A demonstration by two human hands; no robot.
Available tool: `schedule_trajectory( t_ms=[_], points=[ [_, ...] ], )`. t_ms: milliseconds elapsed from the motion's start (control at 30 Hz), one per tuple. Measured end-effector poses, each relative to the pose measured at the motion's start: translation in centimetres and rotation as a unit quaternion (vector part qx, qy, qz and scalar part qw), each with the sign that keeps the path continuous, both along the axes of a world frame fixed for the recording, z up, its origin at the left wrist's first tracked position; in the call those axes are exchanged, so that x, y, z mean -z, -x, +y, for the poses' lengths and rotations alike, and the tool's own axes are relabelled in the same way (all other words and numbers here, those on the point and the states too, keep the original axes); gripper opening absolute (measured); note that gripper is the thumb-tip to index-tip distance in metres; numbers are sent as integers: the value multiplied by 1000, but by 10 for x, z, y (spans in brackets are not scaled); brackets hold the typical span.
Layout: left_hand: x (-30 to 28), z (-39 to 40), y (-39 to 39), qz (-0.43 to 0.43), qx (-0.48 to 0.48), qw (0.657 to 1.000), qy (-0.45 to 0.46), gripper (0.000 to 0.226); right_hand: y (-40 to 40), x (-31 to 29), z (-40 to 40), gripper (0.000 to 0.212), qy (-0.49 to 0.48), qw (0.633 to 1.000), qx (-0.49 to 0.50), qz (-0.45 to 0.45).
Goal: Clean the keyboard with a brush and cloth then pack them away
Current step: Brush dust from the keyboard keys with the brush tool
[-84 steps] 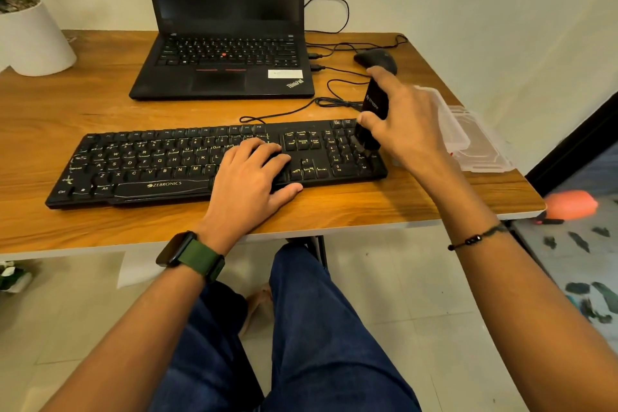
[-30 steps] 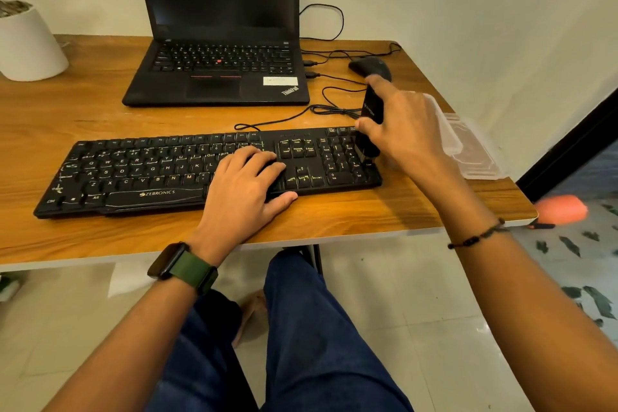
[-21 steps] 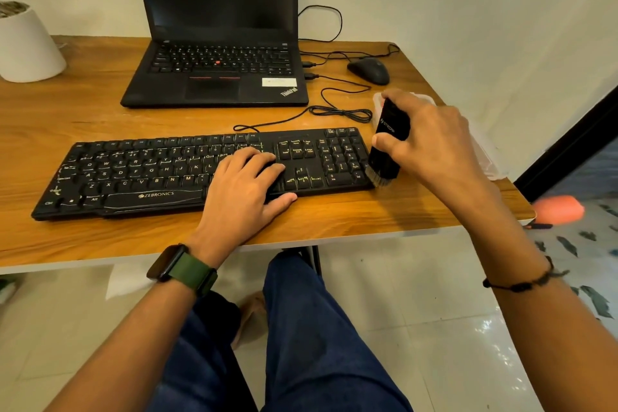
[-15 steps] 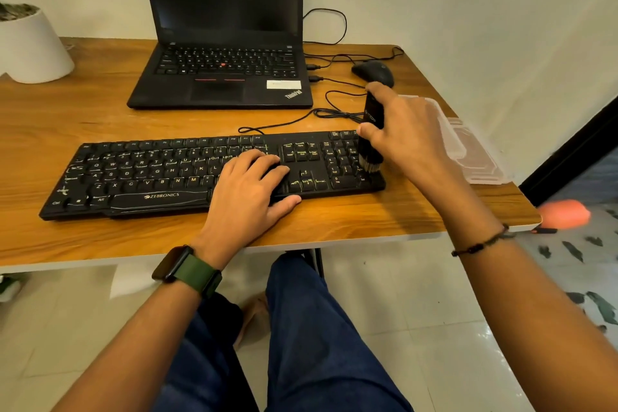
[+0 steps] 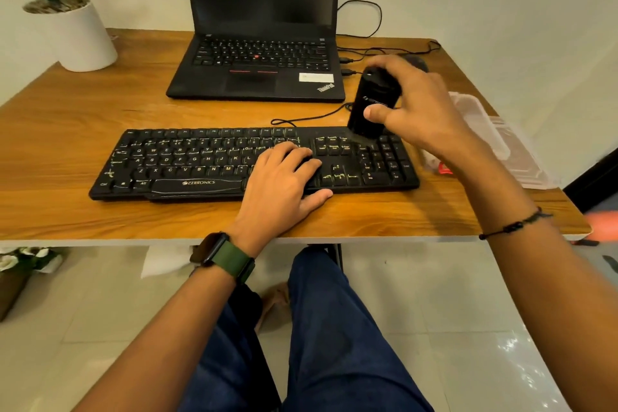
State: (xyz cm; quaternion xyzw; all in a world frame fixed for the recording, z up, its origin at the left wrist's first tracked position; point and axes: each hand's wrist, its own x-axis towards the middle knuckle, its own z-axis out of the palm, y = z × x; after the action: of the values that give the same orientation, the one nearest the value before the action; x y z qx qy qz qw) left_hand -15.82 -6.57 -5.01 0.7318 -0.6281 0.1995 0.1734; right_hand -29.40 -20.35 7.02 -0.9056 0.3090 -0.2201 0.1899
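The keyboard (image 5: 254, 162) lay on the near half of the wooden desk (image 5: 67, 110), in front of the laptop (image 5: 257, 43). The left hand (image 5: 284, 177) rested flat on the keys right of centre, fingers straight and slightly apart. The right hand (image 5: 414, 110) gripped the black brush (image 5: 371, 107) upright, thumb and fingers clamped on its body, bristles on the far keys beside the number pad. A clear plastic container (image 5: 495, 144) sat at the right edge.

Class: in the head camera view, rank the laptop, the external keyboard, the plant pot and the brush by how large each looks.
1. Open black laptop
2. Flat black keyboard
3. White round plant pot
4. Black cylindrical brush, gripped by the right hand

The laptop and the keyboard are close; the keyboard lies nearer, so that order is unsure.
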Motion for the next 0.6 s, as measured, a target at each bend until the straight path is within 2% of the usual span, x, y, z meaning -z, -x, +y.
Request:
schedule_trajectory(
  t_ms=[133, 233, 367, 467, 600],
  points=[
    [1, -1, 0, -2, -1, 1000, 2, 56, -28, 1, -7, 51, -21, 998, -54, 23],
    [1, -2, 1, -2, 3, 1000, 7, 55, -44, 6, -9, 47, -79, 992, -89, 34],
    [1, -2, 0, -7, 2, 1000, 15, 56, -56, 9, -5, 43, -157, 981, -112, -27],
    [1, -1, 0, -9, 2, 1000, 19, 56, -58, 10, -8, 43, -148, 982, -116, -17],
    [1, -1, 0, -13, 2, 1000, 22, 56, -48, 1, -20, 46, -109, 988, -100, 52]
  ],
)
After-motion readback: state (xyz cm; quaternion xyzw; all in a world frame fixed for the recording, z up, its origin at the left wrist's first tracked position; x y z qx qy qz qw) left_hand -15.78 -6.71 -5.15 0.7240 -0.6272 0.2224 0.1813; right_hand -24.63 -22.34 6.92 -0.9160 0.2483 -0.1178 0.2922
